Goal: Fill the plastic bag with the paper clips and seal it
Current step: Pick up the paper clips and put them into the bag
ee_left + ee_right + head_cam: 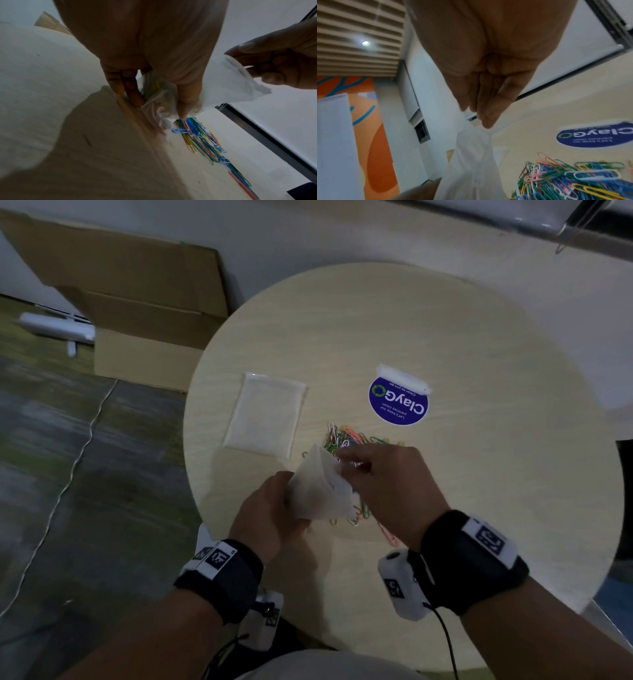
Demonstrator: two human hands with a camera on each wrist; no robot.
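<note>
A clear plastic bag (320,491) is held up over the near part of the round table (479,354), its mouth facing the paper clips. My left hand (270,505) grips its lower end, and the wrist view shows the fingers (130,92) and thumb bunching the plastic bag (223,83). My right hand (356,463) is at the bag's mouth with its fingertips (483,115) pinched together; a few clips show under them in the head view. The pile of coloured paper clips (352,438) lies just beyond, and the paper clips (573,180) (197,136) spread under the bag.
A second flat clear bag (265,414) lies on the table to the left. A blue round sticker (398,404) is on the tabletop behind the pile, with a small white plastic piece (402,378) on its far edge. Cardboard boxes (137,313) stand on the floor at the left.
</note>
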